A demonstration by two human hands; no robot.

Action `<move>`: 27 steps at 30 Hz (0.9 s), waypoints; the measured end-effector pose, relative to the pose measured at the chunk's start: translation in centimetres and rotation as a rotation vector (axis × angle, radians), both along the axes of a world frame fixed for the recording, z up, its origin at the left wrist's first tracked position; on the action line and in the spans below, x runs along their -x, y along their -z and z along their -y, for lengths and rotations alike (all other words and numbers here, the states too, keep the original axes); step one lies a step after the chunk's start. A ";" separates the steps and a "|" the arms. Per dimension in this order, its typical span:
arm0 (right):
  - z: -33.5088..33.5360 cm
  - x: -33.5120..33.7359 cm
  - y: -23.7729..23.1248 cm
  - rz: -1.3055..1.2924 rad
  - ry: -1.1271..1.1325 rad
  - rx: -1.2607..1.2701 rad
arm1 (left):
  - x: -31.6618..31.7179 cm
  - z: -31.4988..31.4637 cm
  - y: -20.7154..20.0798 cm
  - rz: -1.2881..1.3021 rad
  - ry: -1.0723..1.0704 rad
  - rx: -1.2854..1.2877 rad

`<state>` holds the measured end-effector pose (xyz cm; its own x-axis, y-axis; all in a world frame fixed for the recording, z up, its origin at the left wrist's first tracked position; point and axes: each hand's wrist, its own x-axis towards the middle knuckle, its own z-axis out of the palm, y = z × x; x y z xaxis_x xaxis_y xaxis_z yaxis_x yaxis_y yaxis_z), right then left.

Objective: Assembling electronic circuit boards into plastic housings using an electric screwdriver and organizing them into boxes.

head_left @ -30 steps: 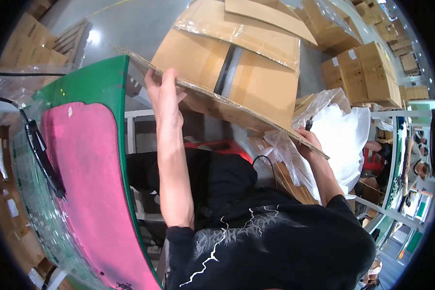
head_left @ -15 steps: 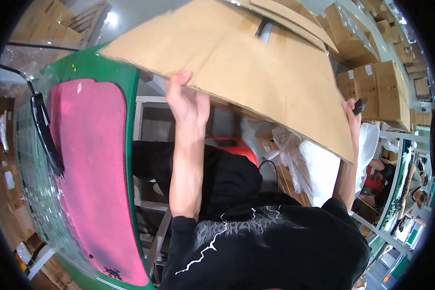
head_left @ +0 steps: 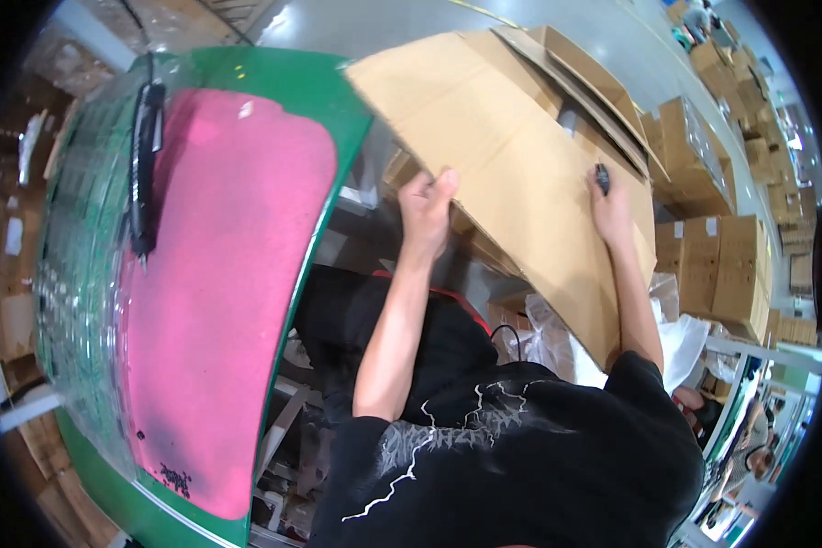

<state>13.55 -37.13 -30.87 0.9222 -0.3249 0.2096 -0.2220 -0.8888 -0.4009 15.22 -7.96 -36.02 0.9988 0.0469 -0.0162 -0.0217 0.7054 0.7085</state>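
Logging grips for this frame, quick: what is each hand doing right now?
Left hand: closed on the lower edge of the flattened cardboard box.
Right hand: pressed on the cardboard box, holding a small dark object.

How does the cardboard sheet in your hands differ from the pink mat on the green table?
The cardboard sheet is brown, tilted and held up off any surface by the left hand and right hand; the pink mat lies flat on the green table, untouched. The sheet has folded flaps at its far edge; the mat has rounded corners. Both are broad and thin.
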 end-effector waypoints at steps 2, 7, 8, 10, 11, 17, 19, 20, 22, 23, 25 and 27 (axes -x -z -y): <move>-0.8 -1.1 1.2 -0.024 0.042 -0.155 | 0.6 -0.7 1.5 0.017 0.045 0.021; -3.7 -0.4 1.4 0.147 0.025 0.125 | 2.6 -1.0 7.0 -0.175 0.057 -0.104; -3.6 -0.6 2.8 0.299 -0.059 0.357 | 3.2 -0.5 10.0 -0.349 0.072 -0.132; -4.6 -0.9 7.0 0.417 -0.101 0.669 | 5.0 0.2 16.2 -0.544 0.202 -0.911; -4.4 -0.1 9.5 0.445 -0.084 0.698 | 4.6 2.1 15.2 -0.532 0.281 -0.956; -14.0 9.8 17.7 0.284 0.008 0.238 | 5.7 -4.6 0.2 -0.308 0.529 -0.012; -13.2 8.8 15.5 0.057 -0.023 0.130 | 6.3 -8.5 -4.6 -0.110 0.375 0.726; -12.5 7.8 14.6 -0.140 -0.042 0.038 | 6.4 -9.8 -5.9 0.009 0.369 0.760; -11.0 5.4 13.8 -0.263 -0.177 -0.040 | 6.6 -10.5 -6.2 0.042 0.346 0.658; -10.7 4.7 13.6 -0.386 -0.319 -0.109 | 6.3 -10.5 -5.9 0.036 0.346 0.653; -10.9 3.6 13.5 -0.412 -0.377 -0.044 | 6.1 -10.1 -5.3 0.068 0.390 0.665; -11.0 3.6 13.9 -0.433 -0.427 0.029 | 6.3 -10.0 -4.9 0.067 0.374 0.672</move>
